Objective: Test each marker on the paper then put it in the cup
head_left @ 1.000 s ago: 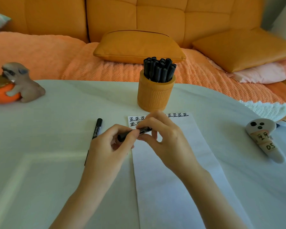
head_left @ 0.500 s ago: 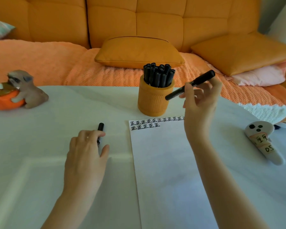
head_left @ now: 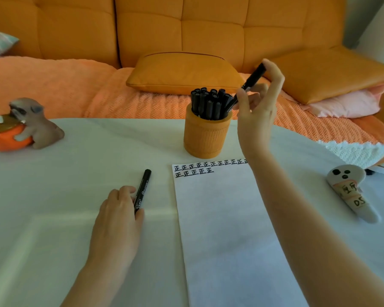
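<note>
upper right, right hand (head_left: 256, 120) pinching tilted marker (head_left: 252, 82) at cup (head_left: 205, 138) rim's right edge, lower centre, left hand (head_left: 118, 218) pinching flat marker (head_left: 143, 189) near paper (head_left: 220, 229) left edge

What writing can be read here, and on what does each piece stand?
"正", repeated in two rows: top of the white paper sheet.
"D5": taped label on the grey ghost-shaped toy; handwriting above it blurred.
White print on the lying black marker at the left hand: too small.
White print on the raised black marker in the right hand: blurred.
</note>
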The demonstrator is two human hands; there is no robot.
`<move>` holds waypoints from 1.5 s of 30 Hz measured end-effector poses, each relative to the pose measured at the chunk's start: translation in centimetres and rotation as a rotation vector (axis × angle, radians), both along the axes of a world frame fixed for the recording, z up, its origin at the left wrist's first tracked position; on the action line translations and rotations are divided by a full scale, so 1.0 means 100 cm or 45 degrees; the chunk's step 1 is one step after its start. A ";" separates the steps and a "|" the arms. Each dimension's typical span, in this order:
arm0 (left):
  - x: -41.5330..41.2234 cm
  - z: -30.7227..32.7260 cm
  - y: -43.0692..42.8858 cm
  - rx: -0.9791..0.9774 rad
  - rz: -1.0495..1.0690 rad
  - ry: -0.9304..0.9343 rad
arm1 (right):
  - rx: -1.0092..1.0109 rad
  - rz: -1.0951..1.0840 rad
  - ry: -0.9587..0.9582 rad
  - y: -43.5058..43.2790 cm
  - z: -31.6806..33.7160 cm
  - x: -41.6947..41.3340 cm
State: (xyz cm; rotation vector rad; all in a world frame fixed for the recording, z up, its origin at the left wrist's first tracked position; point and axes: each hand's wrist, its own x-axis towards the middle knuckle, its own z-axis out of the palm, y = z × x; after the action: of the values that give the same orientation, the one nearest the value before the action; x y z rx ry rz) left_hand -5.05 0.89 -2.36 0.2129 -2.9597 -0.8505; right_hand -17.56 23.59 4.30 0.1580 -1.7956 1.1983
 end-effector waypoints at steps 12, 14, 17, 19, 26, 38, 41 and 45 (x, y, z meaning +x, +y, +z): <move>-0.002 -0.004 0.002 0.025 -0.031 0.022 | -0.033 0.055 0.125 0.008 0.020 -0.007; -0.002 -0.003 0.002 0.035 -0.027 0.022 | 0.032 0.065 0.078 0.006 0.021 -0.013; -0.002 -0.003 0.002 0.052 -0.037 0.031 | 0.142 0.100 -0.070 0.005 0.015 -0.021; -0.002 -0.004 0.001 0.060 -0.039 0.034 | 0.224 0.094 -0.171 0.005 0.009 -0.024; -0.001 -0.004 0.001 0.072 -0.044 0.042 | 0.392 0.051 -0.235 0.013 0.016 -0.029; -0.003 -0.007 0.002 0.065 -0.059 0.051 | -0.035 -0.123 0.113 0.021 0.052 -0.029; -0.004 -0.008 0.002 0.057 -0.063 0.053 | -0.049 -0.127 0.118 0.019 0.053 -0.034; -0.004 -0.008 0.003 0.075 -0.068 0.053 | 0.116 -0.064 0.009 0.009 0.048 -0.040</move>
State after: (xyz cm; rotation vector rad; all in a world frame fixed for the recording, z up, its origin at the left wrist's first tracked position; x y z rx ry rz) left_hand -5.46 1.18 -3.18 0.1176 -2.9166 -0.9375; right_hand -21.59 24.53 9.11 0.1688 -1.8382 1.0802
